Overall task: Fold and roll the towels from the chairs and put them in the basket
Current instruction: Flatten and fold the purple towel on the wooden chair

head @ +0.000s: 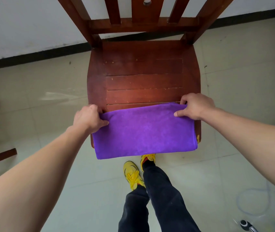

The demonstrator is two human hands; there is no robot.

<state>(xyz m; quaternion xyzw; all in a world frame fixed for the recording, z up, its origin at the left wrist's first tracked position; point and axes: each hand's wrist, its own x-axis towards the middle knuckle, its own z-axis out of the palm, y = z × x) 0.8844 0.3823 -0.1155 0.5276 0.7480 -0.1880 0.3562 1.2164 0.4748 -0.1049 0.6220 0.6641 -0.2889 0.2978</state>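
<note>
Bare and close under the lens, the left forearm (38, 168) and right forearm (254, 131) reach out toward a wooden chair (143, 72), with dark trousers (160, 198) and yellow shoes (131, 174) on the pale tiled floor (33, 91) between them. A purple towel (145, 133) lies across the near part of the seat, already doubled into a wide band, its near fold hanging just past the seat's front edge. The left hand (90, 118) pinches the towel's far left corner, thumb laid on top and fingers curled under the edge. The right hand (195, 106) pinches the far right corner in the same way. The far half of the seat shows bare slats. The work appears to be in the folding step: both far corners are held and the layers look roughly squared, but nothing is rolled yet. A sensible next move would be either one more fold, bringing one short side over to the other to narrow the band, or starting the roll from one end. Both call for the edges to be kept aligned and for steady tension so the soft cloth does not slump off the front of the seat. No basket is in view, so where the finished roll must go cannot be told. A loop of clear hose (252, 205) lies on the floor at near right.
</note>
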